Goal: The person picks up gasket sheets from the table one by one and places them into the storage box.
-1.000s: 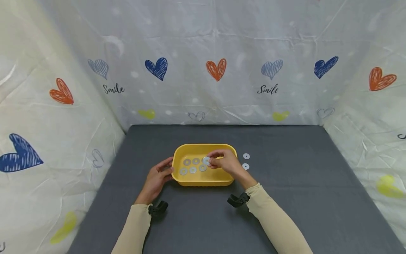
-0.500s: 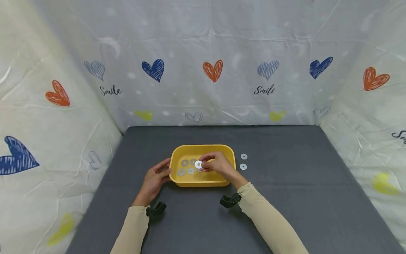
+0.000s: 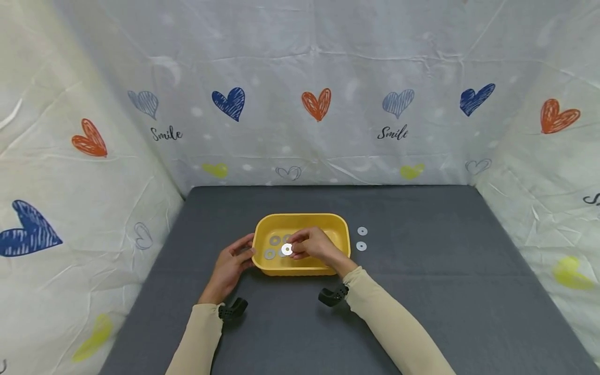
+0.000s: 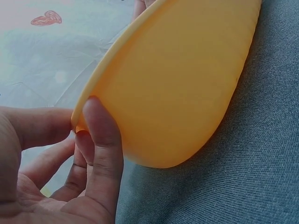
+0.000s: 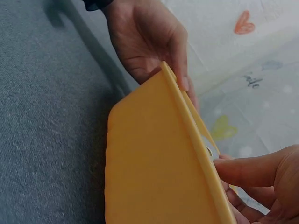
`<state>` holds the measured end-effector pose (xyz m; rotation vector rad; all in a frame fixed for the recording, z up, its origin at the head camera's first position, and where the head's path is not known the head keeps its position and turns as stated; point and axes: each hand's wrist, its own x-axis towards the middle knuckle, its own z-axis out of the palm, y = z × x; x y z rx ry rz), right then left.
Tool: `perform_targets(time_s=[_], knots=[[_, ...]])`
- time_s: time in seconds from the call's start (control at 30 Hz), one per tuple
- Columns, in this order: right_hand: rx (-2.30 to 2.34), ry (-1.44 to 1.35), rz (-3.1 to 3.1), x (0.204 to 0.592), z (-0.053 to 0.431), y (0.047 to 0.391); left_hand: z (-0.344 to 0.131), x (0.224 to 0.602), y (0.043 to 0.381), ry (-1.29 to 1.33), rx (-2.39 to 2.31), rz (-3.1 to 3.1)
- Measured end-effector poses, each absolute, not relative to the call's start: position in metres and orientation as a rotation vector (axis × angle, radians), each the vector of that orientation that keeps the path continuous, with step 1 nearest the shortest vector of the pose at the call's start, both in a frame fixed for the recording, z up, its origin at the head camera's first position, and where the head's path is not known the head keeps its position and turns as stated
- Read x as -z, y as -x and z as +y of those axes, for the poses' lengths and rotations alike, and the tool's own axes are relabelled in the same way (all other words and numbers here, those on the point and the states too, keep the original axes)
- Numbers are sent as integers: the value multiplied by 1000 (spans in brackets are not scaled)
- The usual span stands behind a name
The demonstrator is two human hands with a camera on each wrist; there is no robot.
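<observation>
In the head view a yellow plastic tray (image 3: pixel 328 224) stands on the dark table. My left hand (image 3: pixel 227 268) pinches its left end; in the left wrist view the thumb (image 4: pixel 100 121) lies on the outer wall and the fingers curl at the rim. My right hand (image 3: pixel 311 245) reaches over the tray and holds a flat metal washer (image 3: pixel 286 249) between thumb and fingers. Below it, other washers (image 3: pixel 269 254) lie on the tray's floor, some hidden behind the hand. The right wrist view shows the held washer (image 5: pixel 208 148) just past the tray rim, partly covered.
Two loose washers, one farther back (image 3: pixel 362 230) and one nearer (image 3: pixel 361 246), lie on the dark table cloth (image 3: pixel 422 291) right of the tray. A pale curtain (image 3: pixel 262 67) printed with hearts stands behind and at both sides.
My right hand has moved left and a little nearer across the tray, carrying the washer over the others. The left hand keeps its hold on the tray.
</observation>
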<state>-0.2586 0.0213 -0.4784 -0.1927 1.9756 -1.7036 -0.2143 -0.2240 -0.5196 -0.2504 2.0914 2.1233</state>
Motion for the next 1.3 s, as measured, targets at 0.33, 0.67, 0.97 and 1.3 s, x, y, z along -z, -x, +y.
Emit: perform_targets(time_s=[0.33, 0.67, 0.97, 1.3], knots=[[1635, 245, 1995, 487, 7, 258, -225, 519, 214, 252, -2132, 2076], [1491, 238, 2097, 490, -3, 258, -225, 520, 215, 247, -2127, 2083], [1393, 236, 2193, 497, -3, 257, -225, 520, 212, 243, -2132, 2058], [1397, 257, 2266, 495, 3, 257, -224, 518, 213, 255, -2138, 2065]])
